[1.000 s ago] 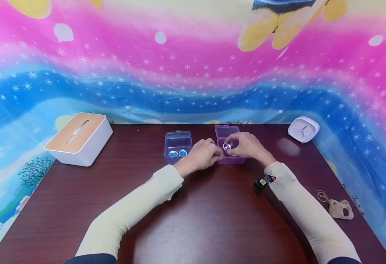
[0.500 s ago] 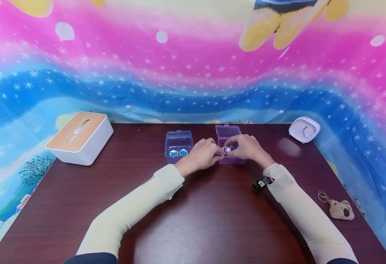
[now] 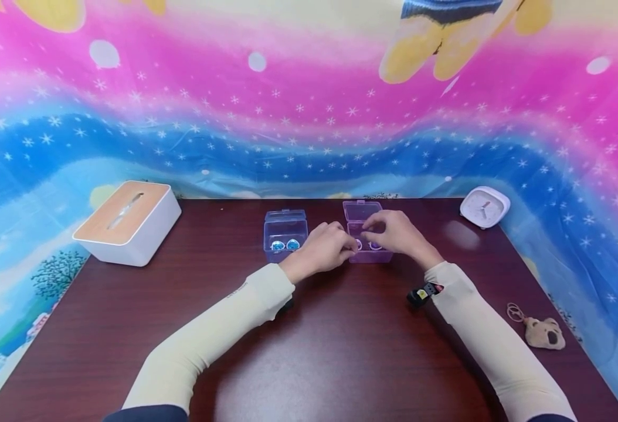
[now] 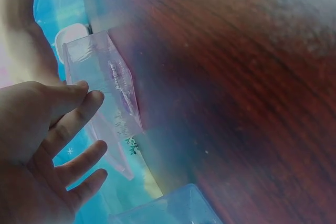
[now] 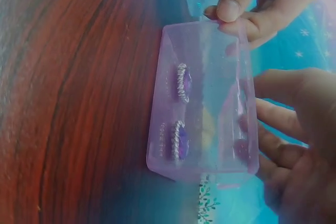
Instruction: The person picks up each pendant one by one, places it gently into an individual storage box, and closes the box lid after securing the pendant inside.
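A see-through purple box (image 3: pixel 371 257), lid (image 3: pixel 362 211) raised at the back, holds two purple gems (image 5: pixel 181 139) with silver beaded rims. My left hand (image 3: pixel 327 247) pinches the top of its left wall between thumb and index finger; its other fingers (image 4: pixel 86 153) stay spread. Above the box's right side hovers my right hand (image 3: pixel 396 231), fingers bent and nothing between them. To the left stands a similar blue box (image 3: pixel 277 256), its lid up, with two blue gems (image 3: pixel 292 244) inside.
A white tissue box (image 3: pixel 145 240) with a wood-look top sits at the table's back left. At the back right is a white clock (image 3: pixel 485 207). A plush animal-head keychain (image 3: pixel 545 334) lies near the right edge. A patterned cloth (image 3: pixel 309 117) hangs behind.
My right hand has lowered a purple gem into the purple box, let it go and lifted slightly. My left hand has kept its pinch on the box.
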Motion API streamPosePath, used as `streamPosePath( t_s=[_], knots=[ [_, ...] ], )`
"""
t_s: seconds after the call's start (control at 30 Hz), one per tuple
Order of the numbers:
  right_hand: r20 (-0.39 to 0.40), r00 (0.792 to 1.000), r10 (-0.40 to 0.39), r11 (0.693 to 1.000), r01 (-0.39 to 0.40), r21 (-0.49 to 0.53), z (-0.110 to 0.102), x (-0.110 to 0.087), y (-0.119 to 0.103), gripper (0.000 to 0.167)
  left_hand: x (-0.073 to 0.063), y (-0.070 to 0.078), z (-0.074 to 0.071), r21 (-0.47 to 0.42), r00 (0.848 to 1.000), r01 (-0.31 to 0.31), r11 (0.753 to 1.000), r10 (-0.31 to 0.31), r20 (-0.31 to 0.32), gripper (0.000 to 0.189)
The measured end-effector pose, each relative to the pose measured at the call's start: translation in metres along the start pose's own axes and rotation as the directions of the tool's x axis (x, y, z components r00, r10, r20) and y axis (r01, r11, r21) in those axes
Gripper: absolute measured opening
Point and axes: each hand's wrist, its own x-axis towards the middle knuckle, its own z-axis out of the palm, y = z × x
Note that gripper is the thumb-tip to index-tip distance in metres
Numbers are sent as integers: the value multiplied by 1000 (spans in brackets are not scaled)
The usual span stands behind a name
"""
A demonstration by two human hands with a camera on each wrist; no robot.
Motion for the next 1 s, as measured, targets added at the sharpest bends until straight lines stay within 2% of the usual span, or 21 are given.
streamPosePath(
  t_s=[0.1, 0.17, 0.27, 0.37, 0.43, 0.5, 0.63, 0.7, 0.77, 0.83, 1.0],
  knots=[
    [-124, 992, 17, 999, -12, 36, -4, 0, 5, 16, 1, 1, 0, 2, 1000, 7, 1000, -7, -10, 16],
    [-189, 979, 75, 996, -65, 61, -7, -1, 9, 16, -1, 3, 1, -15, 1000, 6, 1000, -6, -4, 17],
    [-198, 963, 184, 979, -161, 126, -10, -1, 16, 24, -4, 4, 2, -44, 1000, 19, 999, -19, 9, 21],
    [-142, 947, 287, 946, -257, 200, -13, 1, 24, 36, -7, 5, 2, -53, 999, 52, 997, -51, 7, 26],
    [-99, 931, 352, 914, -319, 250, -14, 3, 30, 43, -7, 5, 1, -55, 998, 69, 996, -70, -4, 28],
    [-52, 911, 410, 875, -376, 303, -16, 4, 37, 47, -4, 5, 0, -51, 998, 60, 997, -61, -22, 23],
    [71, 878, 474, 798, -462, 386, -10, 7, 48, 50, -2, 4, 2, -38, 998, 31, 999, -33, -46, 14],
    [124, 869, 479, 768, -484, 419, -7, 8, 52, 52, -2, 4, 3, -28, 998, 26, 999, -28, -50, 14],
    [167, 867, 469, 746, -491, 451, -4, 9, 54, 52, -2, 4, 3, -17, 998, 32, 999, -33, -46, 14],
    [196, 875, 443, 725, -478, 497, -2, 10, 56, 51, -2, 4, 4, -12, 998, 39, 999, -40, -43, 15],
    [216, 897, 385, 679, -434, 592, 1, 13, 59, 48, -2, 3, 5, 3, 998, 42, 999, -42, -49, 15]
  ],
)
